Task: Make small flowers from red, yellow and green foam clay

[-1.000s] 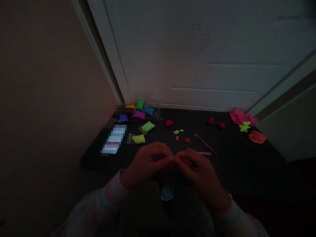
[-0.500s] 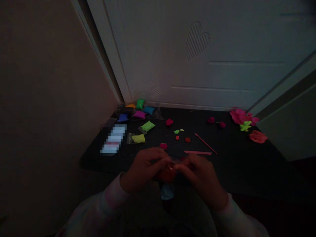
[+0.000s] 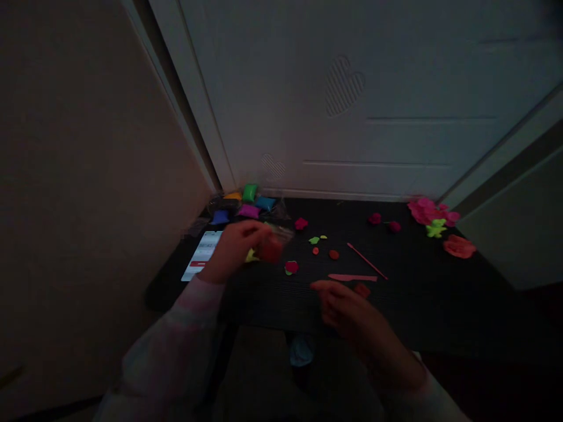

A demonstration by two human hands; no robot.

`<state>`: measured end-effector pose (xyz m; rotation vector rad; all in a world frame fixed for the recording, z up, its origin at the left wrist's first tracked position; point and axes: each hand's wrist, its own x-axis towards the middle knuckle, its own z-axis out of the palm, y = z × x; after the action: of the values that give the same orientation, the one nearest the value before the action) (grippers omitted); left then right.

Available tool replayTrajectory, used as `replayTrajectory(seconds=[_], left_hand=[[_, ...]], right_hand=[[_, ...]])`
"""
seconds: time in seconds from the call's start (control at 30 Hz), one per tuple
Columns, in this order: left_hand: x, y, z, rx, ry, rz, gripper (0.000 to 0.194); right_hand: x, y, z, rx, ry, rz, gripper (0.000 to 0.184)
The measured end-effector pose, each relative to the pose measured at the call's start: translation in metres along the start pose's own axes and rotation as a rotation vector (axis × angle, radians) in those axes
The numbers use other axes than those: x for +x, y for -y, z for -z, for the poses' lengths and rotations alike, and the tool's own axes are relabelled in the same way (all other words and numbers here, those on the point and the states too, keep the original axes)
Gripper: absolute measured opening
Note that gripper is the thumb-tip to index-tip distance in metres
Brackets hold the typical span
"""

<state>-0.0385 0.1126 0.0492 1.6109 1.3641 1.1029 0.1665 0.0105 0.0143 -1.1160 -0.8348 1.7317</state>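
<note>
My left hand [image 3: 237, 249] is closed on a small clear bag of red modelling clay [image 3: 270, 248], held over the left part of the dark table. Partly hidden behind the bag is a packet of yellow clay [image 3: 252, 256]. Low over the front edge is my right hand [image 3: 347, 308], its fingers curled together; whether anything is between them I cannot make out. Just beyond its knuckles shows a red piece [image 3: 362, 291]. A pink clay knife [image 3: 352, 278] and a thin pink stick tool [image 3: 367, 261] lie farther back.
A lit phone [image 3: 200, 258] lies at the left, below several coloured clay packets [image 3: 248, 211]. Small clay shapes include a red-and-green piece [image 3: 291, 268], a pink flower [image 3: 301, 224] and a brownish-red disc [image 3: 333, 255]. Pink flowers [image 3: 424, 211] and a yellow-green bear [image 3: 436, 228] stand right.
My hands have parted. The left one has carried the red clay bag up and to the left, over the yellow packet; the right one has dropped slightly lower. A red piece now shows beside it.
</note>
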Motion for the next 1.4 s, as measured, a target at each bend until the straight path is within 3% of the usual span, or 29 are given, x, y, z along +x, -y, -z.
replayTrajectory(seconds=[0.07,0.17,0.27,0.43,0.5,0.63,0.73,0.83,1.0,1.13,1.27,1.33,1.4], left_hand=[[0.034,0.010,0.010,-0.063,-0.234,0.031,0.011],[0.075,0.032,0.015,-0.084,-0.338,0.062,0.012],[0.095,0.054,0.009,-0.064,-0.319,0.132,0.014],[0.102,0.073,-0.003,-0.056,-0.195,0.226,0.030],[0.105,0.073,0.000,-0.041,-0.220,0.226,0.029],[0.103,0.064,0.015,0.017,-0.338,0.171,0.027],[0.082,0.049,0.021,0.024,-0.375,0.114,0.026],[0.041,0.033,0.012,0.009,-0.346,0.070,0.027],[-0.034,0.016,-0.018,-0.049,-0.160,0.086,0.023],[-0.073,0.008,-0.042,-0.167,-0.047,0.207,0.019],[-0.097,-0.004,-0.066,-0.203,0.175,0.258,0.018],[-0.104,-0.008,-0.076,-0.241,0.195,0.266,0.016],[-0.107,-0.011,-0.083,-0.307,0.130,0.333,0.012]], right_hand=[[-0.004,-0.004,0.001,0.192,-0.024,-0.046,0.024],[-0.012,-0.010,0.001,0.309,-0.078,-0.082,0.027],[-0.018,-0.016,0.001,0.319,-0.076,-0.112,0.029],[-0.018,-0.026,0.005,0.258,0.046,-0.108,0.032],[-0.017,-0.029,0.006,0.213,0.054,-0.102,0.033],[-0.014,-0.035,0.011,0.137,-0.071,-0.057,0.035],[-0.013,-0.037,0.015,0.094,-0.116,-0.047,0.037],[-0.013,-0.036,0.015,0.065,-0.106,-0.047,0.037],[-0.019,-0.029,0.015,-0.069,-0.061,-0.006,0.031],[-0.022,-0.023,0.017,-0.389,-0.124,0.200,0.026],[-0.017,-0.023,0.019,-0.757,-0.103,0.451,0.017],[-0.014,-0.025,0.019,-0.863,-0.081,0.548,0.019],[-0.012,-0.027,0.018,-0.911,-0.104,0.596,0.019]])
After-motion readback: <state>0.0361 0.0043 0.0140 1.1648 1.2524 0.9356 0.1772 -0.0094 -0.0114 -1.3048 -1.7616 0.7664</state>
